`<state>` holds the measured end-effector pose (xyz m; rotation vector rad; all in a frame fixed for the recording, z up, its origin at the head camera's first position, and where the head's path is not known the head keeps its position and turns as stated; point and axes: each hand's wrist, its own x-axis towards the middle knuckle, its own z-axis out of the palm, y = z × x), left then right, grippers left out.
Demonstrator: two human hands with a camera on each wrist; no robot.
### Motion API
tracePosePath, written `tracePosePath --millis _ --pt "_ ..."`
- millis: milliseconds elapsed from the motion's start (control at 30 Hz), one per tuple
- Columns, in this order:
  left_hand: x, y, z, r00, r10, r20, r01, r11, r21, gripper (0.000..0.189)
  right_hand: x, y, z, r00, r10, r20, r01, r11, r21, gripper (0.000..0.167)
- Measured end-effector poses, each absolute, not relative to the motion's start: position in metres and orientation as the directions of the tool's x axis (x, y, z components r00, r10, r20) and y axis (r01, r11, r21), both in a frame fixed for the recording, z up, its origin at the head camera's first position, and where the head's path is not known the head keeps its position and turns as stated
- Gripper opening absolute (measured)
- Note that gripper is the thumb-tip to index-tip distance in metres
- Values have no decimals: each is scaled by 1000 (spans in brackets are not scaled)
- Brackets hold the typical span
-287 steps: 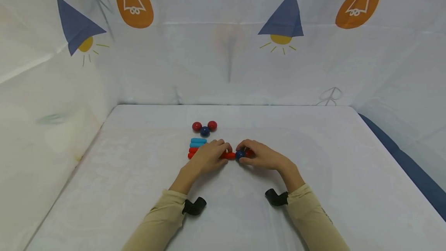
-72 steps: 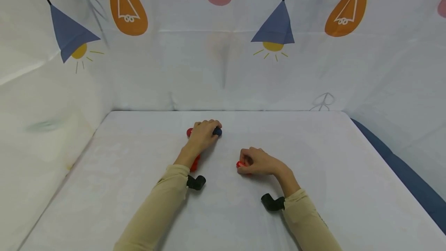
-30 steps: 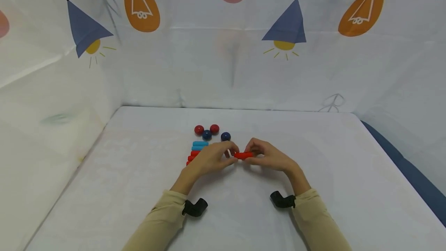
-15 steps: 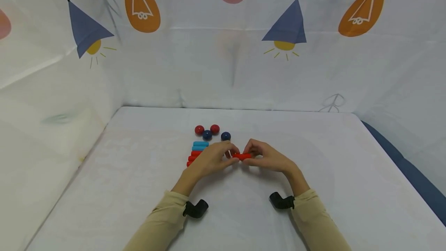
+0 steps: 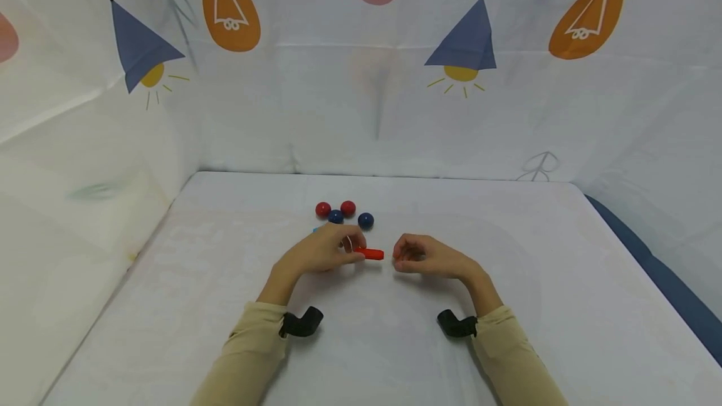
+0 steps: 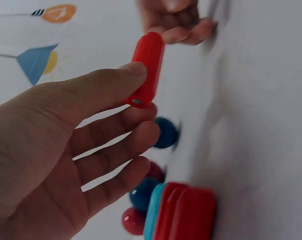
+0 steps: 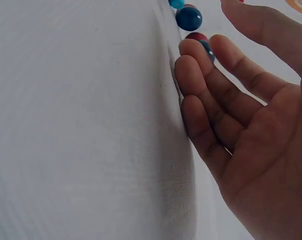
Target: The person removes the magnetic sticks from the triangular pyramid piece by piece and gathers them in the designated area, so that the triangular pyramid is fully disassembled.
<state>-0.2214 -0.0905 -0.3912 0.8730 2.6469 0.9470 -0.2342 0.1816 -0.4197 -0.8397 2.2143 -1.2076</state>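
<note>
My left hand [image 5: 324, 249] pinches a short red rod [image 6: 150, 65] between thumb and forefinger, its other fingers spread loosely. A small metallic spot shows in the rod's near end. To the right of the rod's free end, my right hand [image 5: 431, 255] holds nothing, with fingers loosely bent by the table top. Below the left hand, in the left wrist view, several red rods [image 6: 196, 215] lie side by side with a light blue rod [image 6: 153, 210]. In the head view the left hand hides most of this row.
Behind the hands, a red ball [image 5: 323, 209], a dark blue ball [image 5: 335, 217] and another red ball [image 5: 348, 208] sit close together. A second dark blue ball [image 5: 365, 220] lies apart to their right. White cloth [image 5: 372, 105] with lamp prints hangs behind the white table [image 5: 485, 218].
Half a second ago both hands were at the red rod. The right hand has let go, and the left has moved left with it. Earlier, the second blue ball was set down near the others.
</note>
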Motion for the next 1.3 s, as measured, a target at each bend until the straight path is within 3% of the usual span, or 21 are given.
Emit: tracePosePath --millis 267,600,900,1300 --pt "-223 -123 -380 -829 552 -88 383 676 629 12 -234 182 -421 -696 -703 -143 -291 459 -839 23" --pt "-221 -145 -374 -808 557 -192 317 685 656 9 -234 182 -421 -701 -699 -139 -294 462 -837 22" --pt "-217 -157 -369 -782 534 -321 266 752 603 16 -233 183 -420 -705 -696 -138 -304 472 -828 21" --pt "-215 -161 -371 -805 415 -424 170 846 505 21 -234 182 -421 -700 -700 -141 -311 477 -822 21"
